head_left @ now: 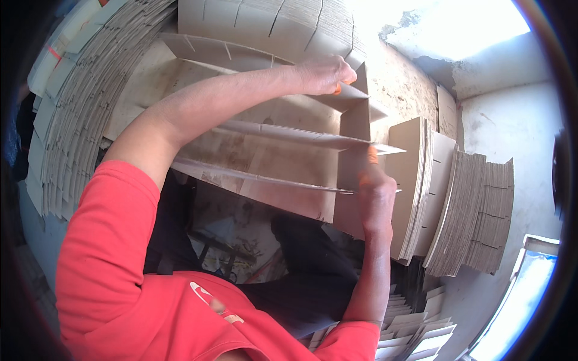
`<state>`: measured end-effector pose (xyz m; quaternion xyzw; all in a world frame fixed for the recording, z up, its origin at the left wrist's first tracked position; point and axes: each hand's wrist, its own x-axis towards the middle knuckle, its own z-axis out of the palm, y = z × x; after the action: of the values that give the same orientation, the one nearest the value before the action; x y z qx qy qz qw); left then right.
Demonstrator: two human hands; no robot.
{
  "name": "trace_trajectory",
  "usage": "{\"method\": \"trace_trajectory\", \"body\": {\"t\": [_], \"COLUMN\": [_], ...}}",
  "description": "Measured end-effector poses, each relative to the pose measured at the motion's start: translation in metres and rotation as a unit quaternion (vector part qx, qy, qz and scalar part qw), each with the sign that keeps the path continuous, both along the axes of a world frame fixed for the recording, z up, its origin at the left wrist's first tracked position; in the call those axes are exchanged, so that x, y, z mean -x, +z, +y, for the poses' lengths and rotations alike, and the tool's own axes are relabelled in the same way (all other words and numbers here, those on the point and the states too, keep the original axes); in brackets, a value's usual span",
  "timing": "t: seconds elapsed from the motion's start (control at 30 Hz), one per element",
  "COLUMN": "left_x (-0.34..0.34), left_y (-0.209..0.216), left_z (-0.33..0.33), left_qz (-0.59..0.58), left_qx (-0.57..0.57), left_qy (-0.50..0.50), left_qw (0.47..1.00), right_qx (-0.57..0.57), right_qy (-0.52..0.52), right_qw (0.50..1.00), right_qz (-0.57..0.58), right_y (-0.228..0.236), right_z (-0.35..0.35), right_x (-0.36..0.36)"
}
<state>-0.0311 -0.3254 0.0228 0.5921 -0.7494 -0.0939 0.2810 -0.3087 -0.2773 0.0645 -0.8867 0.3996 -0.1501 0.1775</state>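
Note:
Several long cardboard divider strips stand on edge across the table, among them a middle strip [283, 133] and a near strip [259, 175]. A slotted cardboard cross strip [354, 123] runs across their right ends, and the ends of the middle and near strips stick out past it. My left hand [325, 75], with orange covering on its fingertips, is closed at the far part of the cross strip, where another long strip meets it. Closed on the near part of the cross strip is my right hand [376, 191], also with orange finger covers. Its palm hides the edge beneath.
A thick stack of slotted cardboard [259, 21] stands at the back. Tall piles of cardboard sheets [90, 114] fill the left side. More upright cardboard stacks [460, 210] stand to the right, by a wall [512, 132]. The table [301, 210] ends just before my legs.

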Motion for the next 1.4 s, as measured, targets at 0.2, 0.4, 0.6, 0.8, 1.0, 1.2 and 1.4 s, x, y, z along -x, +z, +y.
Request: {"method": "trace_trajectory", "body": {"t": [0.2,0.4,0.6,0.8,1.0,1.2,1.4], "left_x": [0.006,-0.010,-0.036,0.002,0.016,0.029,0.037], "left_y": [0.007,0.036,0.053,0.060,0.036,0.031,0.021], "left_z": [0.012,0.051,0.142,0.223,0.248,0.246,0.243], "left_qz": [0.005,-0.012,0.006,-0.011,-0.001,-0.017,-0.034], "left_qx": [-0.045,-0.044,0.045,0.118,0.085,0.075,0.027], "left_qy": [-0.004,0.084,0.116,0.060,0.086,0.085,0.093], "left_qw": [0.999,0.995,0.992,0.991,0.993,0.993,0.995], "right_qx": [0.041,0.124,0.282,0.277,0.255,0.227,0.159], "right_qy": [0.005,-0.009,-0.197,-0.148,-0.207,-0.264,-0.315], "right_qw": [0.993,0.987,0.920,0.915,0.929,0.938,0.936], "right_qz": [0.108,0.098,0.187,0.254,0.169,0.003,-0.008], "right_y": [0.004,0.016,0.022,-0.019,-0.015,0.004,0.033], "right_z": [-0.006,-0.012,-0.009,-0.001,-0.027,-0.029,-0.015], "right_x": [0.010,0.017,0.108,0.140,0.150,0.153,0.141]}}
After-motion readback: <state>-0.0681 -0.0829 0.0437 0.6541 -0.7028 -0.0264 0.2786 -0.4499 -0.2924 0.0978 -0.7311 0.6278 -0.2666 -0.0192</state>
